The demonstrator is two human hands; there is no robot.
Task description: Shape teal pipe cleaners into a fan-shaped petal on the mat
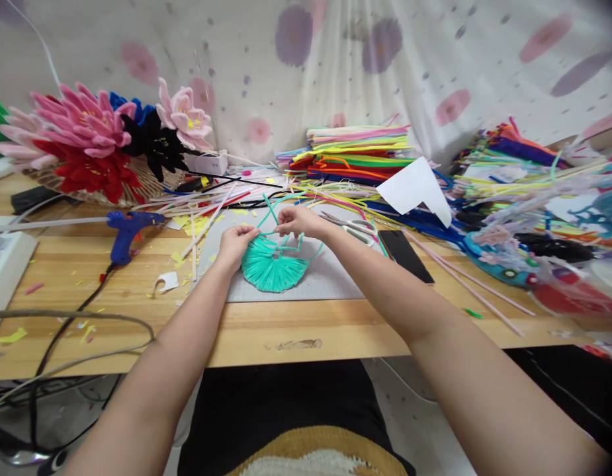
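A teal fan-shaped piece woven from pipe cleaners (274, 266) lies on a grey mat (330, 277) on the wooden table. My left hand (237, 242) is closed on its upper left edge. My right hand (296, 222) pinches a loose teal pipe cleaner strand (270, 210) just above the piece, fingers pressed together. Further teal strands stick up and curl round to the right of the piece.
A blue glue gun (128, 231) lies at left with its cable trailing off the table edge. Scissors (352, 227) and a black phone (405, 256) lie right of the mat. Stacked pipe cleaners (358, 155) stand behind, felt flowers (94, 135) at back left.
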